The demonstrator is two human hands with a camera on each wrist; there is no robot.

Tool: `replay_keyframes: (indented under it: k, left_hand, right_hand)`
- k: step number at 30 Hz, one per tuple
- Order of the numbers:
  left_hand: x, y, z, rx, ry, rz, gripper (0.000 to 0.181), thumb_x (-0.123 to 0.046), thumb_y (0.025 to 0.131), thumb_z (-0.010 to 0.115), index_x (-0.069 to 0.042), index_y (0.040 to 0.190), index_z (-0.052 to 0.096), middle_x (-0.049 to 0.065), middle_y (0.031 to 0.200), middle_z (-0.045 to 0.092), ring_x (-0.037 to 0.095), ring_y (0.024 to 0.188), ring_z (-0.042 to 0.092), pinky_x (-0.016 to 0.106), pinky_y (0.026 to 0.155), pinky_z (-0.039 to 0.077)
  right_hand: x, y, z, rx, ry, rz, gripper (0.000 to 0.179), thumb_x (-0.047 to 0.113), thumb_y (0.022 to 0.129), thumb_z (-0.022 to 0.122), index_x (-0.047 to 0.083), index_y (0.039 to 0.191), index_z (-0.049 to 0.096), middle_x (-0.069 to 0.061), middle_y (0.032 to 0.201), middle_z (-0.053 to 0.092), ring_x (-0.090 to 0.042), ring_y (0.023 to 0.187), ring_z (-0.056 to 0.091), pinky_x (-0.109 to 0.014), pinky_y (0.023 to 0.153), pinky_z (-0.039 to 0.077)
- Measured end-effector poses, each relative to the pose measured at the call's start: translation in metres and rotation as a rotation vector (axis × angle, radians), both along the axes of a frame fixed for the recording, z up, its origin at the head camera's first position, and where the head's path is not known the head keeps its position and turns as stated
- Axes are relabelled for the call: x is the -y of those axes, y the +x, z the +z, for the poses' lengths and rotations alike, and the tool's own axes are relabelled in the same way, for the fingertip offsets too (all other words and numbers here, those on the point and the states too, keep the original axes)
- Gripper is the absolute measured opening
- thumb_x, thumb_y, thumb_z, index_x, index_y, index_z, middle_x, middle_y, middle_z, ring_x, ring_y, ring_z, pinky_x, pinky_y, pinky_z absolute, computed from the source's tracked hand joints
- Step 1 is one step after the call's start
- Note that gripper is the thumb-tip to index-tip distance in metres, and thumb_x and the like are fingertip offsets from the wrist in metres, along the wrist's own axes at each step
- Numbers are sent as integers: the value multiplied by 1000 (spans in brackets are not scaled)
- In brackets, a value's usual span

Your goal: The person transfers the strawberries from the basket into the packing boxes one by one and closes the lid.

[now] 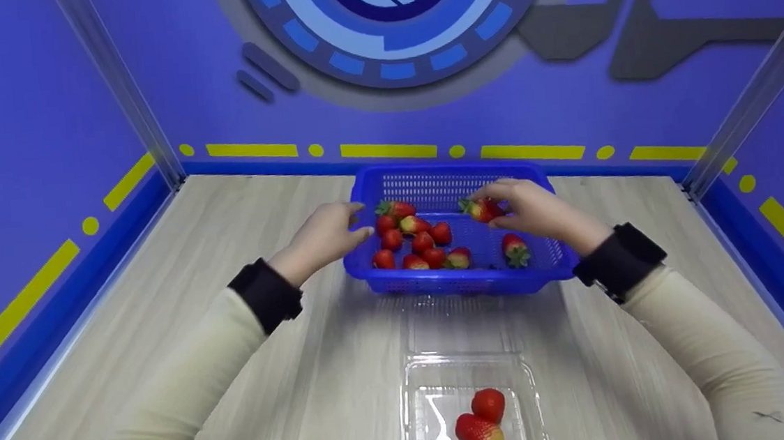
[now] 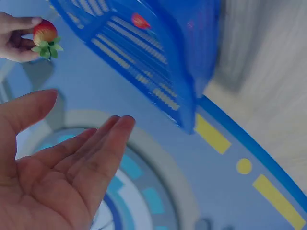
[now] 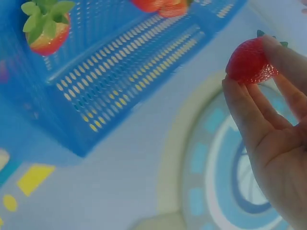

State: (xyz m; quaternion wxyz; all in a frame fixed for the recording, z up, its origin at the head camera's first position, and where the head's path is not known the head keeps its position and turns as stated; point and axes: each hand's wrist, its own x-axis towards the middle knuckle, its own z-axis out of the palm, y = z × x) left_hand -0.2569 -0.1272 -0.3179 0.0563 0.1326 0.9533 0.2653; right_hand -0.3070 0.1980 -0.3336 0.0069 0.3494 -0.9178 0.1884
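Note:
Between thumb and fingers, my right hand pinches a strawberry with green leaves, above the right half of a blue plastic basket. In the right wrist view the held strawberry shows its red side. My left hand hovers by the basket's left rim, fingers extended and nothing in them; the left wrist view shows its bare palm. Several strawberries lie grouped in the basket's left half. One more strawberry lies at its right side.
Nearer to me, an opened clear plastic box stands on the wood-grain table. Inside it lie two strawberries, one red and one larger with a pale tip. Blue printed walls enclose the back and sides.

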Motion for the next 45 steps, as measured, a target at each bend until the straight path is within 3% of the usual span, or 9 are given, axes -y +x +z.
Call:
replay_keyframes:
  k: [4, 7, 12, 19, 24, 29, 37, 41, 45]
  left_hand:
    - [-1, 27, 1, 47, 102, -37, 50, -19, 102, 64, 7, 143, 54, 25, 132, 68, 34, 121, 68, 44, 101, 58]
    - [-4, 42, -1, 84, 145, -74, 45, -17, 100, 66, 6, 138, 59, 22, 122, 73, 30, 109, 73, 35, 86, 62]
    - [-8, 60, -15, 145, 163, -156, 42, -16, 97, 70, 7, 131, 65, 21, 108, 77, 18, 83, 71, 21, 66, 53]
    - [-9, 85, -46, 342, 249, -226, 39, -15, 97, 69, 11, 126, 66, 24, 99, 78, 33, 87, 77, 29, 68, 63]
    - [-9, 100, -64, 422, 271, -227, 31, -16, 96, 69, 9, 114, 72, 24, 94, 78, 30, 83, 78, 31, 68, 64]
    - [-10, 106, -78, 462, 246, -227, 27, -18, 97, 69, 8, 101, 76, 24, 90, 78, 35, 82, 78, 35, 67, 65]
    - [-15, 102, -95, 517, 213, -203, 32, -22, 97, 69, 9, 98, 76, 25, 89, 78, 40, 84, 78, 42, 71, 65]
    - [-17, 100, -101, 517, 210, -199, 29, -21, 95, 72, 8, 94, 77, 23, 87, 78, 37, 79, 78, 40, 69, 65]
    - [-19, 99, -106, 532, 238, -183, 24, -19, 93, 74, 5, 91, 78, 22, 85, 78, 20, 63, 73, 32, 65, 63]
  right_hand:
    - [-2, 24, 10, -31, -10, 41, 39, -1, 92, 72, 0, 130, 66, -21, 130, 68, -40, 120, 63, -56, 101, 55]
    - [-3, 40, 15, -53, -21, 82, 39, -1, 91, 73, 1, 129, 67, -19, 128, 69, -38, 119, 64, -53, 99, 57]
    - [-5, 68, 12, -108, -51, 173, 39, -3, 88, 75, 1, 126, 68, -17, 122, 71, -34, 111, 67, -47, 91, 61]
    - [-1, 107, -15, -166, -49, 308, 42, -4, 83, 78, 2, 123, 69, -14, 116, 72, -29, 103, 70, -40, 84, 63]
    - [4, 129, -43, -143, -34, 381, 42, -1, 82, 81, 6, 122, 71, -12, 114, 72, -26, 101, 71, -34, 83, 64]
    - [11, 143, -60, -117, -18, 459, 41, 1, 84, 80, 9, 123, 71, -10, 114, 72, -23, 100, 71, -30, 85, 63]
    - [28, 154, -78, -25, 103, 534, 40, 5, 86, 79, 15, 124, 71, -4, 112, 72, -15, 103, 70, -25, 91, 60]
    - [37, 157, -87, -37, 175, 554, 40, 5, 85, 80, 17, 122, 72, -1, 109, 72, -11, 101, 68, -21, 91, 59]
    - [43, 159, -95, -98, 211, 586, 37, 8, 85, 80, 19, 119, 74, 3, 105, 73, -7, 98, 69, -15, 86, 57]
